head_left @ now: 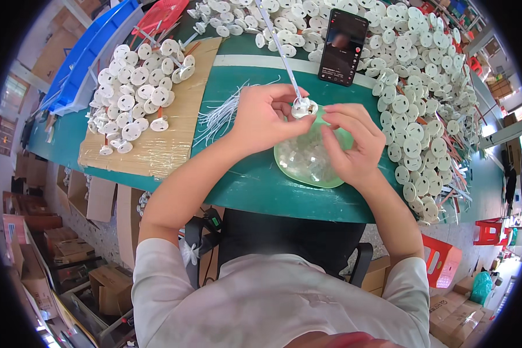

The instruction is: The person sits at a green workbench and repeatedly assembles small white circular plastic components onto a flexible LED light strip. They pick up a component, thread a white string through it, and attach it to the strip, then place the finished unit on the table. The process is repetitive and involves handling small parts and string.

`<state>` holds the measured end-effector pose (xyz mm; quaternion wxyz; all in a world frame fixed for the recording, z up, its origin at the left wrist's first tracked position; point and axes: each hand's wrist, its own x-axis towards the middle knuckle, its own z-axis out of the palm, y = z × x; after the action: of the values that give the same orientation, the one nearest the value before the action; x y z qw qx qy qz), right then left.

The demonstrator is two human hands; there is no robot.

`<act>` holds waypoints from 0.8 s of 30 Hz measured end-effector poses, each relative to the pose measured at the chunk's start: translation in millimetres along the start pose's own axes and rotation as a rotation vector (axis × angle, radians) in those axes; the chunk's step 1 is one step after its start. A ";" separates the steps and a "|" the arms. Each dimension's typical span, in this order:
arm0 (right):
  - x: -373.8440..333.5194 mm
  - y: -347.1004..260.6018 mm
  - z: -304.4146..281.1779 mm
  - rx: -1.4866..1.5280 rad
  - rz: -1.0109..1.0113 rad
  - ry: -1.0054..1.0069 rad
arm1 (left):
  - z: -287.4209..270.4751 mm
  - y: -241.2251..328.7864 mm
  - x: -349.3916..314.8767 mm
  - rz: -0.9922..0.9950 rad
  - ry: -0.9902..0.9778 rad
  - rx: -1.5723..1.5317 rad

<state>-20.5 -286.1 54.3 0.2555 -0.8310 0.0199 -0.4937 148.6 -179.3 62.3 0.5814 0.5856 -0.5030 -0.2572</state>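
Observation:
My left hand (264, 113) is closed around a small white round part (300, 109), with a long pale strip (281, 52) rising from it toward the far side of the table. Beside that part is my right hand (355, 139), its thumb and fingertips brought close together in a pinch; whatever they hold is too small to make out. Below both hands sits a light green bowl (322, 184) with many small clear pieces (307, 159) in it. White wires (223, 119) lie in a loose bundle left of my left hand.
White discs on strips (139, 87) are heaped on a cardboard sheet (151, 159) at left, and a larger disc heap (414, 110) fills the right side. A phone (343, 46) with its screen lit leans at the back. A blue tray (90, 55) and red basket (162, 14) stand far left.

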 end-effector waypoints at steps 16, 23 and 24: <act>-2.0 0.9 4.7 -0.023 0.106 0.008 | 7.4 -9.6 -5.9 0.633 0.133 0.780; -8.2 -2.2 11.6 0.287 0.444 -0.029 | 13.8 -12.2 -10.7 0.720 0.162 0.923; -6.5 -3.8 10.1 0.322 0.480 -0.063 | 13.6 -13.1 -11.2 0.715 0.144 0.918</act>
<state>-16.3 -276.8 46.9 0.4941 -0.7662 0.1292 -0.3900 136.2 -177.5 44.2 0.3515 0.5875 -0.6883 0.2397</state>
